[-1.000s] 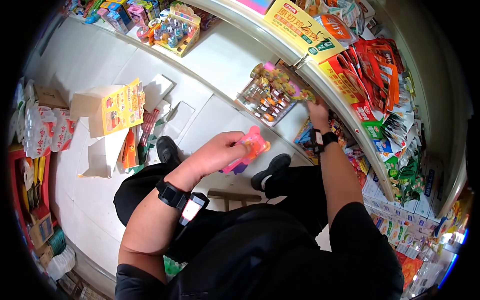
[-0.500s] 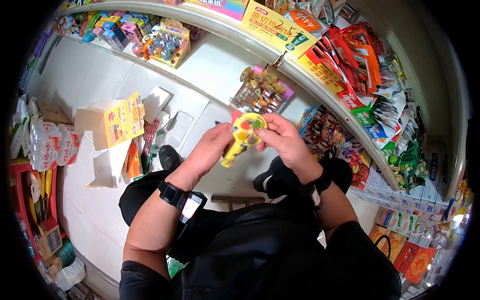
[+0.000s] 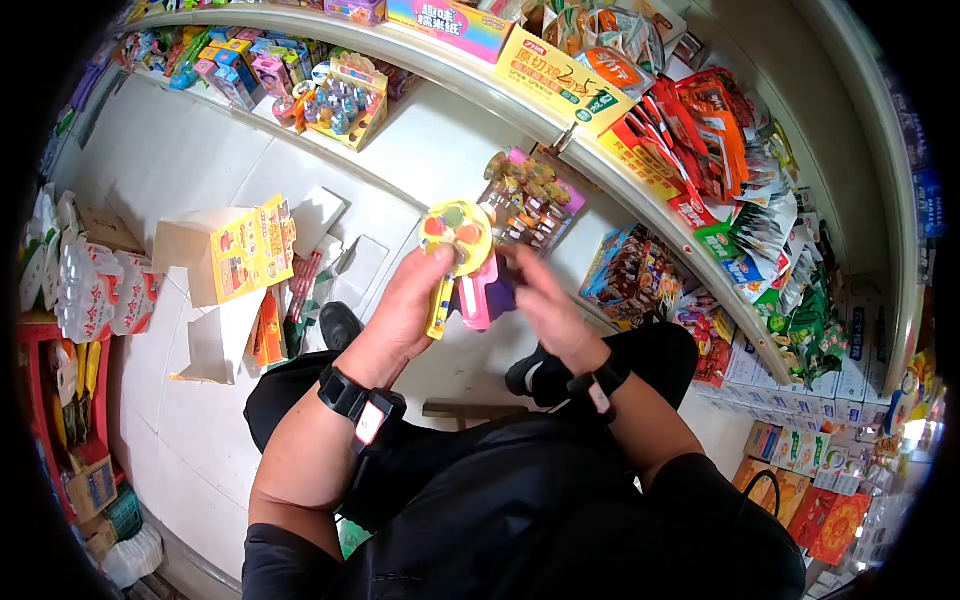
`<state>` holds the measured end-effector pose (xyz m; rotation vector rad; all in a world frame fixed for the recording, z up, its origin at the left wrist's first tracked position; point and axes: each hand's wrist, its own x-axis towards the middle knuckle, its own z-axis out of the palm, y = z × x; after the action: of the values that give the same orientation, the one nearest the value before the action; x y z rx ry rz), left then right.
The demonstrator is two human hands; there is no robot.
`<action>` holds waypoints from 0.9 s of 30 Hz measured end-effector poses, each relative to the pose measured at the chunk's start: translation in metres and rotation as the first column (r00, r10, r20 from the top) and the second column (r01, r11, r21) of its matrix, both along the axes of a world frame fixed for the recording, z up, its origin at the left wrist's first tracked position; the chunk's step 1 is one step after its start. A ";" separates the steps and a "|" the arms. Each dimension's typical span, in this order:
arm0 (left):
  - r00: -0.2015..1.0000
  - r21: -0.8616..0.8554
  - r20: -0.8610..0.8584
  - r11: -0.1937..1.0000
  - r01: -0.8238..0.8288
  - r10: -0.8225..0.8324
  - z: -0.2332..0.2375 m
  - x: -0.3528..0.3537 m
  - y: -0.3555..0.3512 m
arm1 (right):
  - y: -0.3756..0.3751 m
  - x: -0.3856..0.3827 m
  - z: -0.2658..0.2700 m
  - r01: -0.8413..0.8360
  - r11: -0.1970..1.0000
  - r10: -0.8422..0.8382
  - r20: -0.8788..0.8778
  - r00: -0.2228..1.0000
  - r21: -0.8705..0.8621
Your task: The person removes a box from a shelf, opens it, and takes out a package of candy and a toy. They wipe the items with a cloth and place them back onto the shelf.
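My left hand (image 3: 408,303) is closed around the handle of a yellow paddle-shaped toy (image 3: 458,232), thumb pressed on its round face with red, green and yellow patches. Behind it, a pink piece with a handle (image 3: 477,303) and a purple piece (image 3: 499,296) are fanned out in the same hand. To their right, my right hand (image 3: 548,312) is slightly blurred, fingers stretched toward the toys and nothing visible in them. Just beyond the hands, a display box of small packed items (image 3: 535,205) stands on the lower shelf.
An opened yellow-and-brown carton (image 3: 240,255) lies on the tiled floor at left, near a clear plastic tray (image 3: 358,268). The curved shelf edge (image 3: 440,55) arches ahead, with snack packets (image 3: 705,140) at right. A box of wrapped sweets (image 3: 630,278) stands below it.
The yellow toy has shifted left and up into my left hand, and pink and purple pieces now show behind it. My right hand has let go and drawn slightly away downward.
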<state>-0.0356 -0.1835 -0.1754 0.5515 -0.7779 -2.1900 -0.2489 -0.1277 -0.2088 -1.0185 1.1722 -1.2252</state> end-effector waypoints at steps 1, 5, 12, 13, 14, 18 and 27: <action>0.997 0.028 -0.061 0.998 -0.048 0.050 0.002 0.000 0.000 | 0.001 0.005 0.001 -0.207 0.975 0.193 0.157 0.969 0.075; 0.990 0.063 -0.108 0.995 -0.078 0.085 0.005 0.002 0.001 | 0.011 0.048 0.011 -0.287 0.956 0.228 0.453 0.862 0.064; 0.985 -0.194 -0.169 0.978 -0.078 0.045 0.016 0.012 -0.002 | 0.000 0.037 0.043 -0.173 0.985 0.115 0.658 0.744 0.023; 0.992 -0.226 -0.115 0.972 -0.069 0.044 0.018 0.015 0.000 | 0.000 0.020 0.042 -0.198 0.972 0.058 0.684 0.727 0.128; 0.996 -0.267 -0.058 0.960 -0.079 0.066 0.019 0.017 0.002 | -0.003 0.016 0.055 -0.228 0.973 0.131 0.707 0.695 0.044; 0.981 -0.398 0.130 0.914 -0.083 0.146 0.026 0.027 0.003 | 0.001 0.000 0.101 -0.061 0.996 0.086 0.442 0.893 -0.071; 0.935 -0.642 0.193 0.759 -0.108 0.297 0.031 0.026 0.006 | 0.006 0.012 0.146 -0.104 0.994 0.097 -0.146 0.985 -0.039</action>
<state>-0.0100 -0.1770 -0.1446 0.5732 -1.4540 -1.5235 -0.2368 -0.1218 -0.0628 -1.2032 1.1920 -1.1190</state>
